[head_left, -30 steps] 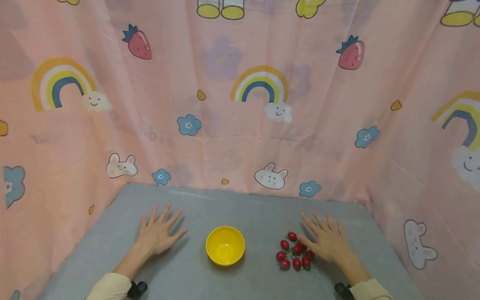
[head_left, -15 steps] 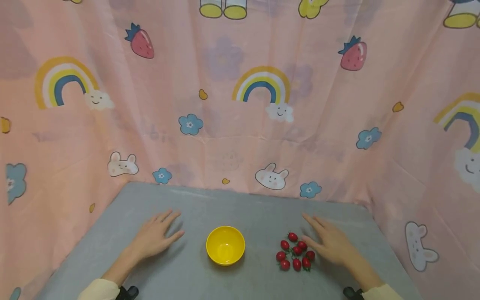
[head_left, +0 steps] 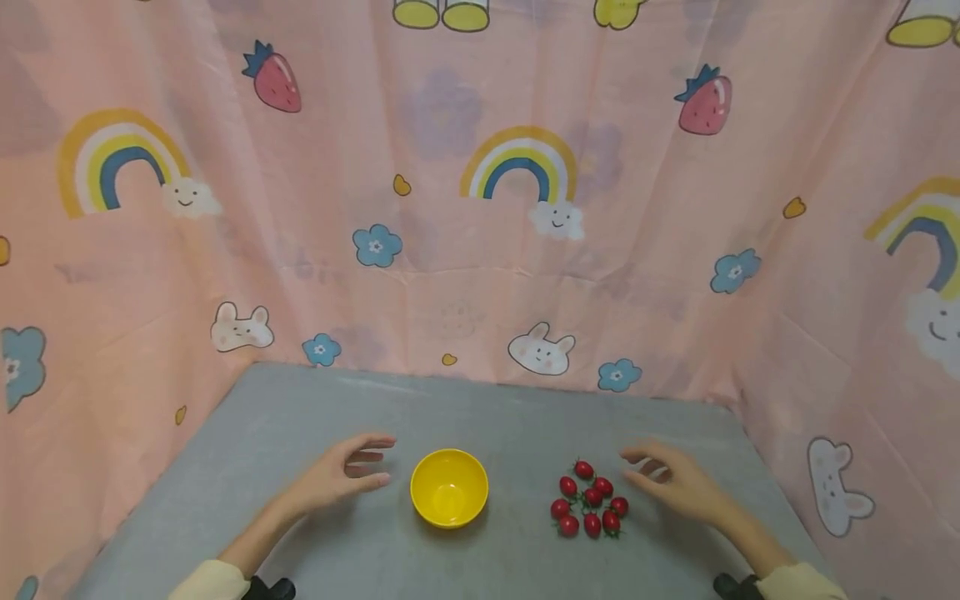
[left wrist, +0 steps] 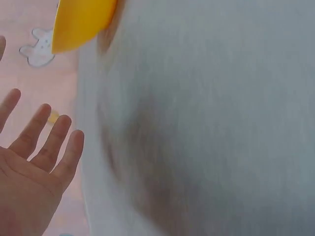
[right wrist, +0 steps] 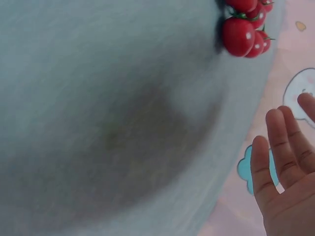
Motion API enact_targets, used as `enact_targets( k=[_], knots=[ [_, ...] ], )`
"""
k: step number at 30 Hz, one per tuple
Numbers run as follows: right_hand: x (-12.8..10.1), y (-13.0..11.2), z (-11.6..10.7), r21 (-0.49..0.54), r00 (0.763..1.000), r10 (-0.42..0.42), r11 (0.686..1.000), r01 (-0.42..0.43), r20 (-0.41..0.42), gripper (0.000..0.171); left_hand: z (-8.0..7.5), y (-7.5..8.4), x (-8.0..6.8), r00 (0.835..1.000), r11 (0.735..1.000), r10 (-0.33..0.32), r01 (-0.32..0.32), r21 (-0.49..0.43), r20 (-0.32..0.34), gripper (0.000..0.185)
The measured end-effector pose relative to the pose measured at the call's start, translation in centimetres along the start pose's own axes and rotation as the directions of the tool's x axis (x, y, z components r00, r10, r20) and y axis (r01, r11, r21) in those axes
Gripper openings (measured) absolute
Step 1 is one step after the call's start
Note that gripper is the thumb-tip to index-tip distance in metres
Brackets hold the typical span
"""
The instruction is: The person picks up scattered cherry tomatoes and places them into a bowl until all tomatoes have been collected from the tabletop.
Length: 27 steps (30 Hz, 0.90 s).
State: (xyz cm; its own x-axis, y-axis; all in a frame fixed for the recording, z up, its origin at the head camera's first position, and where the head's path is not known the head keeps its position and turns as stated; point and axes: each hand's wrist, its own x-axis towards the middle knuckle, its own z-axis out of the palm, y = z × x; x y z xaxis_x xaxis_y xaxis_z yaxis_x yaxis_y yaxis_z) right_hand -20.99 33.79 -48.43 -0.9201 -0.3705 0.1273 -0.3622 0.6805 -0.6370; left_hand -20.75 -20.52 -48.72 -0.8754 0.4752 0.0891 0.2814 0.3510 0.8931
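Observation:
A yellow bowl stands on the grey table, with nothing visible inside it. To its right lies a loose cluster of several small red cherry tomatoes with green stems. My left hand hovers left of the bowl, thumb toward it, touching nothing; its spread fingers show in the left wrist view, near the yellow bowl. Over on the right, my right hand hangs above the table beside the tomatoes, apart from them. In the right wrist view its relaxed fingers hold nothing, below the tomatoes.
A grey cloth-like surface covers the table. Behind and at both sides hangs a pink curtain printed with rainbows, rabbits and flowers, meeting the table's back edge. Black straps with small devices sit at both wrists by the cream sleeves.
Both hands have turned from palm-down with spread fingers to a sideways pose with looser fingers. The left moved right toward the bowl; the right drew slightly away from the tomatoes. Bowl and tomatoes stayed put.

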Motion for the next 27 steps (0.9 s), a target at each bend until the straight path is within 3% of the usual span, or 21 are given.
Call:
enact_targets(
  k=[4,8,15,20,27],
  knots=[
    [-0.9,0.7,-0.5,0.022,0.999,-0.042,0.999,0.041,0.027,0.031,1.3,0.3,0.7,0.998,0.999,0.005,-0.003,-0.041,0.057,0.057],
    [-1.8,1.2,-0.6,0.028,0.998,-0.030,0.999,0.028,0.047,0.035,2.3,0.3,1.3,0.999,1.000,-0.007,0.008,-0.021,0.047,0.057],
    [-3.1,1.5,-0.1,0.018,0.995,-0.095,0.995,0.094,0.009,0.044,3.6,0.2,1.9,0.998,1.000,0.001,-0.001,-0.003,0.059,0.053],
    [-3.6,1.5,0.7,0.019,0.996,-0.087,0.996,0.087,-0.008,0.049,4.3,0.1,2.1,0.997,1.000,0.023,-0.022,-0.019,0.073,0.051],
    [-3.7,1.8,1.6,0.017,0.997,-0.070,0.997,0.070,-0.019,0.045,4.9,-0.2,2.3,0.996,1.000,-0.005,0.005,-0.004,0.085,0.053]
  ],
)
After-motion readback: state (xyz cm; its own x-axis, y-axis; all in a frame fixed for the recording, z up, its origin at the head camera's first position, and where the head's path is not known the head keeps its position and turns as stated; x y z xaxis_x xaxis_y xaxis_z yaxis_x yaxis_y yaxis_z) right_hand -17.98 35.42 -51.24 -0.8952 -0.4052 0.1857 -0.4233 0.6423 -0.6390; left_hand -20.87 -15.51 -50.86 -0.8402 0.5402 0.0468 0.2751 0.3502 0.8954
